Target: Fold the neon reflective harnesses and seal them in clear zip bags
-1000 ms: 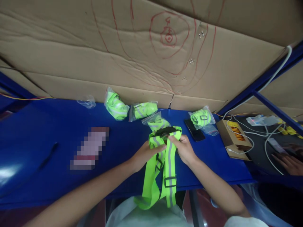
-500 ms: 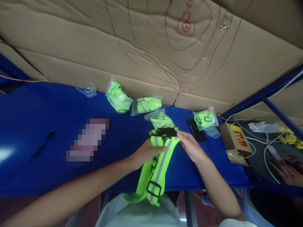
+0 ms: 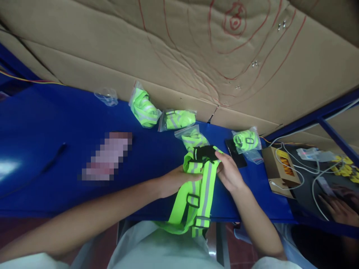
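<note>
A neon-green reflective strap (image 3: 208, 183) with grey stripes and black slide buckles hangs from both my hands over the table's front edge. My left hand (image 3: 179, 180) is closed around its left bands, the thumb lying across the front. At the upper right of the strap, my right hand (image 3: 229, 170) pinches the band beside a black section (image 3: 206, 152). The lower loops droop toward my lap. Just behind the strap lies a clear bag with green strap (image 3: 194, 137) in it, partly hidden by what I hold.
Bagged green straps (image 3: 144, 108) stand along the cardboard wall (image 3: 112, 56), another bag (image 3: 246, 140) rests by a dark phone (image 3: 235, 152). A blurred-out item (image 3: 108, 157) and a black cable (image 3: 53, 158) lie left. At right are an open carton (image 3: 280, 170), white cables and another person's hand (image 3: 340, 209).
The hanging strap has shifted right and its buckled loops have swung apart, showing two buckles more plainly. Both hands still hold it. The whole view has tilted slightly.
</note>
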Demonstrator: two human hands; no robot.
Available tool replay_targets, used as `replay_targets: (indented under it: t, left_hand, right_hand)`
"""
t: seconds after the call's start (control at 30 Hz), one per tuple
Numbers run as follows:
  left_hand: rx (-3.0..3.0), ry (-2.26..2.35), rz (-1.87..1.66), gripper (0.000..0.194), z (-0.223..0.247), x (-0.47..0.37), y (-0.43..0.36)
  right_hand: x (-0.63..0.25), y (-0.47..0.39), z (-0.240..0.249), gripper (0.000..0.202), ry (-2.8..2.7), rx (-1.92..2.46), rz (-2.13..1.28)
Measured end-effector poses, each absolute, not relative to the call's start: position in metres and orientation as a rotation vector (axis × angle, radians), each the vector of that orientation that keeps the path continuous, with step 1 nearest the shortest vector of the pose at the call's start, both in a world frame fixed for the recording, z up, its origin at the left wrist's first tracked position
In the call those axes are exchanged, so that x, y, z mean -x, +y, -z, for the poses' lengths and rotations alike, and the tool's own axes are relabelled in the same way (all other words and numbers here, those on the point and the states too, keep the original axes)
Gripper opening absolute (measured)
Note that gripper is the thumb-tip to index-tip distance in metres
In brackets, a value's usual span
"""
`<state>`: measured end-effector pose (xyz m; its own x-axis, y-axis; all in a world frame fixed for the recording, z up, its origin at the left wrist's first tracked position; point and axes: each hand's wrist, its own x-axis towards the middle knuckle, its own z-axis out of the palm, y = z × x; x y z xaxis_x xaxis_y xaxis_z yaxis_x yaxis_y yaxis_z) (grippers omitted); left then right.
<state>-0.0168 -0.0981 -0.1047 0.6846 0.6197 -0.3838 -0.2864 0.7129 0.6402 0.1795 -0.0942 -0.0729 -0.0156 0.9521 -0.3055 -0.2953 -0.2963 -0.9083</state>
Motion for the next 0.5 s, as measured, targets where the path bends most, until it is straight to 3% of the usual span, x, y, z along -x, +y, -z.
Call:
replay_targets:
  t: [0.23,0.5]
  left_hand:
    - [-0.583,0.579,-0.424,0.041,0.101,0.028,-0.088]
    - [-0.681,0.588,-0.529,0.057,0.101,0.022,-0.084]
  right_hand:
    - [-0.184,-0.095,0.069,0.044,-0.912,1.19,-1.702]
    - [-0.169,-0.092,0.081,0.044,-0.874,1.244,-1.489]
